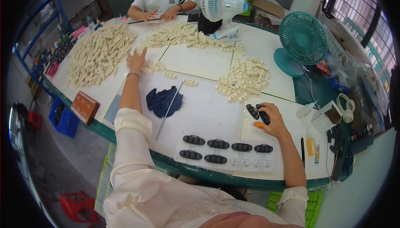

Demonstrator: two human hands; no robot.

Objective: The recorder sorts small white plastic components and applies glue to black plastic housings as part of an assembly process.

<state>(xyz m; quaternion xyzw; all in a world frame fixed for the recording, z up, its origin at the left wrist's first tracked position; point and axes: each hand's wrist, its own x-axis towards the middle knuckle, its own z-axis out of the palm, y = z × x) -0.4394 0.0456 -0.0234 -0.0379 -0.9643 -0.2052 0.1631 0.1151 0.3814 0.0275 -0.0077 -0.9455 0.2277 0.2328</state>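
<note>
My left hand [136, 60] reaches across the table with its fingers spread, at the edge of a few cream lobed pieces [154, 67]. My right hand [273, 122] is closed round a black lobed piece [263, 114]. A second black piece [252, 112] lies just left of it, and an orange object [260, 125] shows by the fingers. In front of me a white tray [225, 165] carries several black pieces in two rows; two places at its lower right show white studs. A dark blue cloth [160, 101] lies beneath a thin metal rod [168, 111].
Large cream heaps [98, 55] cover the far left, with a smaller heap [246, 78] right of centre. A white fan [214, 3] and a green fan [303, 38] stand beyond. Bottles and a box [327, 117] sit at right. Across the table a person [162, 3] works.
</note>
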